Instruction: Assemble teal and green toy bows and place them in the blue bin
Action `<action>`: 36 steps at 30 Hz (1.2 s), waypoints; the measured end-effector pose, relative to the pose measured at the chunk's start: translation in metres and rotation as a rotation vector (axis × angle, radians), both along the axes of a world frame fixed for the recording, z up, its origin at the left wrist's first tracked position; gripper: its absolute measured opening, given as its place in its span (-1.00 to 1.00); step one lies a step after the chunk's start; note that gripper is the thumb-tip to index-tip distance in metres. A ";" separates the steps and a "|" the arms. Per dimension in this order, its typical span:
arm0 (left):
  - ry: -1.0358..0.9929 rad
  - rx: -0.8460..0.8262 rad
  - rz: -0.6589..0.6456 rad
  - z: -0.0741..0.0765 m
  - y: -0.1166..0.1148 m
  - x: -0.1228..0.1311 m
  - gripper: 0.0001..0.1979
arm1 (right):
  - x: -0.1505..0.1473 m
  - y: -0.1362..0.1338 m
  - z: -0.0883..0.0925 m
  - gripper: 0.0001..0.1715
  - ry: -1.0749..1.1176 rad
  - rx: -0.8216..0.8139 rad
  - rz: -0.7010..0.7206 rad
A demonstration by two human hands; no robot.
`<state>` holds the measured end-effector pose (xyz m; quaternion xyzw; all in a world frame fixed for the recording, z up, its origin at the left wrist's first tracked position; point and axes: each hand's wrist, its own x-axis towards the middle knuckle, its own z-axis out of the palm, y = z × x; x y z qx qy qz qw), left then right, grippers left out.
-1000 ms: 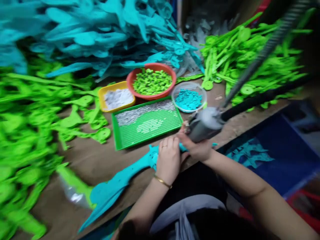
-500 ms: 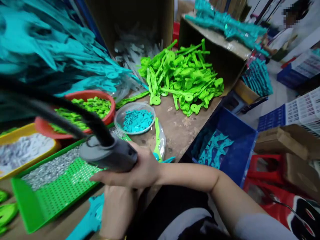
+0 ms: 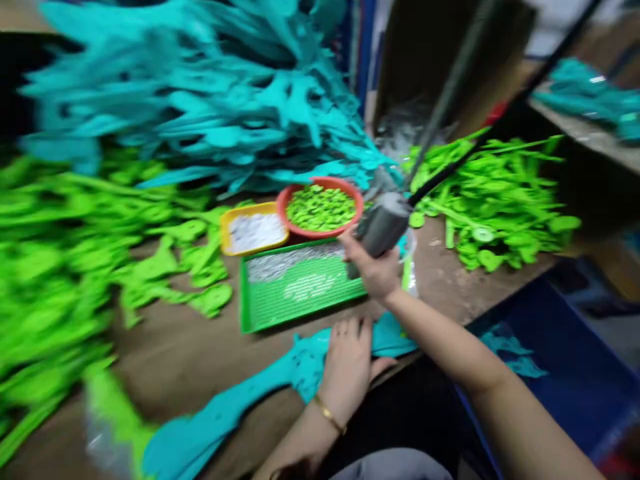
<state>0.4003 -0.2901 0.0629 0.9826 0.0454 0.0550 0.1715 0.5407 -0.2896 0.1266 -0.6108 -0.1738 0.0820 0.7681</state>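
Note:
My right hand (image 3: 377, 270) is wrapped round a grey corded power screwdriver (image 3: 384, 225), raised over the right end of the green tray (image 3: 300, 308). Two cords rise from its top toward the upper right. Beneath it, my left hand (image 3: 347, 357) lies flat, fingers stretched out, on a long turquoise plastic part (image 3: 220, 397) at the table's near edge. The part's middle is hidden under that hand. Small shiny metal pieces (image 3: 280, 263) lie along the tray's far side. The screwdriver's tip is blurred and hard to make out.
Behind the tray are a yellow tray (image 3: 225, 237) of whitish pieces and a red bowl (image 3: 283, 217) of green pieces. Green parts (image 3: 55, 280) pile up left, more (image 3: 500, 207) right. Turquoise parts (image 3: 240, 100) heap at the back. A blue bin (image 3: 575, 353) stands lower right.
The view has swung left and drawn back. My right hand has lifted the screwdriver away from my left hand, and its cords now lean right. My left hand now shows, flat on the turquoise part.

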 end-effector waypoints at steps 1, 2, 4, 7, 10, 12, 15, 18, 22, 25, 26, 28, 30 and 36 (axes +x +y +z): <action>0.020 -0.016 0.024 0.001 0.000 0.000 -0.33 | 0.000 0.005 -0.006 -0.75 -0.037 0.001 -0.028; 0.030 -0.027 0.033 0.001 0.000 0.000 -0.28 | 0.001 0.009 -0.012 -0.78 -0.075 0.004 -0.045; 0.022 -0.032 0.053 0.000 0.000 0.000 -0.21 | 0.003 0.015 -0.022 -0.80 -0.142 0.008 -0.066; -0.016 -0.018 0.067 -0.004 -0.001 -0.002 -0.19 | 0.003 0.020 -0.032 -0.80 -0.205 -0.006 -0.096; -0.040 -0.014 0.060 -0.008 -0.002 -0.002 -0.19 | 0.002 0.022 -0.036 -0.78 -0.226 -0.017 -0.125; -0.042 -0.014 0.055 -0.009 -0.002 -0.002 -0.19 | 0.001 0.024 -0.038 -0.77 -0.241 -0.030 -0.139; -0.045 -0.007 0.055 -0.009 -0.001 -0.001 -0.20 | 0.001 0.027 -0.043 -0.79 -0.256 -0.027 -0.147; -0.037 -0.003 0.055 -0.008 -0.001 -0.001 -0.20 | 0.000 0.031 -0.045 -0.76 -0.252 -0.014 -0.156; 0.003 -0.025 0.036 -0.006 0.001 -0.002 -0.20 | 0.000 0.023 -0.029 -0.68 -0.275 -0.016 -0.158; 0.023 -0.029 0.008 -0.003 0.003 -0.002 -0.19 | -0.004 -0.008 -0.006 -0.72 -0.312 0.104 -0.126; 0.033 -0.030 0.004 -0.001 0.003 -0.002 -0.20 | -0.006 -0.023 0.002 -0.73 -0.320 0.132 -0.102; 0.057 -0.030 0.012 0.003 0.002 0.000 -0.19 | -0.014 -0.053 0.011 -0.73 -0.322 0.134 -0.064; 0.068 -0.025 0.028 0.006 -0.002 0.002 -0.16 | -0.024 -0.080 0.014 -0.72 -0.298 0.099 -0.044; 0.076 -0.018 0.070 0.010 -0.016 0.009 -0.16 | -0.037 -0.109 -0.006 -0.72 -0.206 0.051 0.010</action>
